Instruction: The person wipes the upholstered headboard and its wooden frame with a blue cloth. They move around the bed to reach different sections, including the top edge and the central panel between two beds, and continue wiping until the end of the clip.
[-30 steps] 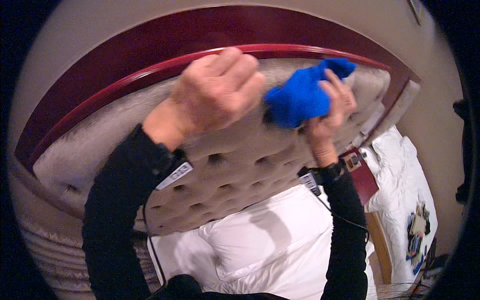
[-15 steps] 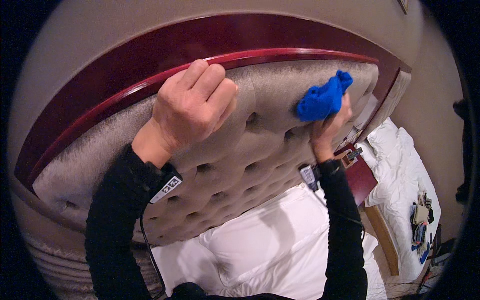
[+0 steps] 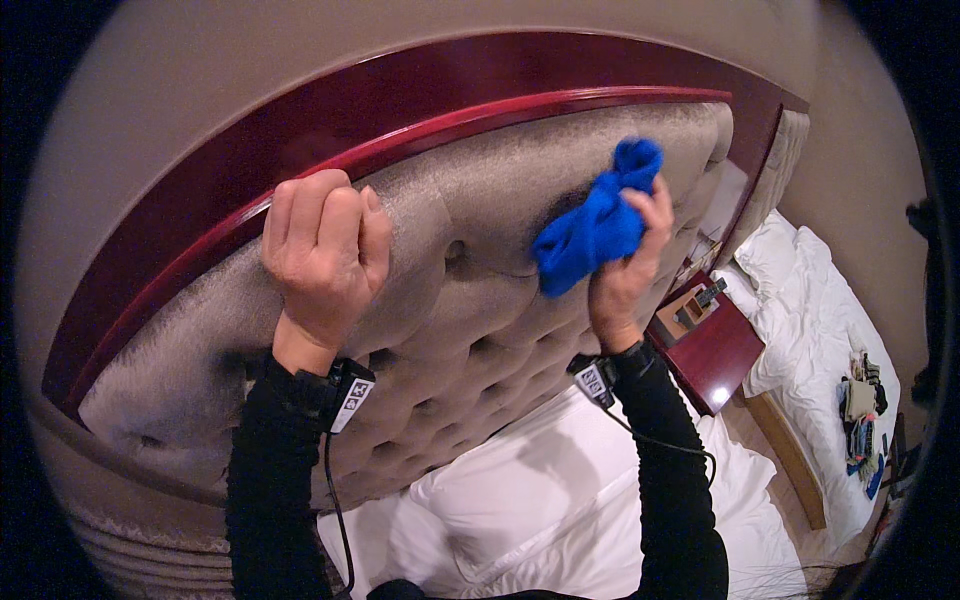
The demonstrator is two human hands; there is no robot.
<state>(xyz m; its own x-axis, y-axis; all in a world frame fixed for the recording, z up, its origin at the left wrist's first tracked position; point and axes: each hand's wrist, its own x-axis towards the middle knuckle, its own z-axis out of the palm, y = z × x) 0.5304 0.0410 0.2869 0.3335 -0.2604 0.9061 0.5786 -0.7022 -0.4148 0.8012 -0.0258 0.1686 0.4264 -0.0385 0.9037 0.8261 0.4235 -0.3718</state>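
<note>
My right hand [image 3: 632, 255] grips a bright blue cloth [image 3: 590, 232], which is bunched up against the upper part of the tufted grey-beige headboard [image 3: 480, 300]. One end of the cloth sticks up past my fingers. On the left, my left hand [image 3: 325, 245] is closed like a fist beside the headboard's dark red wooden rail [image 3: 420, 133]. Its fingertips are curled out of sight, so whether it holds anything is hidden. Both wrists carry a strapped-on device with a cable.
Below the headboard lies a white-covered bed [image 3: 520, 510]. To its right stands a red nightstand [image 3: 715, 360] with a wooden holder and a remote [image 3: 710, 293]. Farther right, a second white bed [image 3: 800, 320] holds a pile of folded clothes [image 3: 862, 415].
My left hand has shifted left and lower in the view, still closed near the rail. My right hand and the blue cloth have moved left and slightly down. The view has turned a little.
</note>
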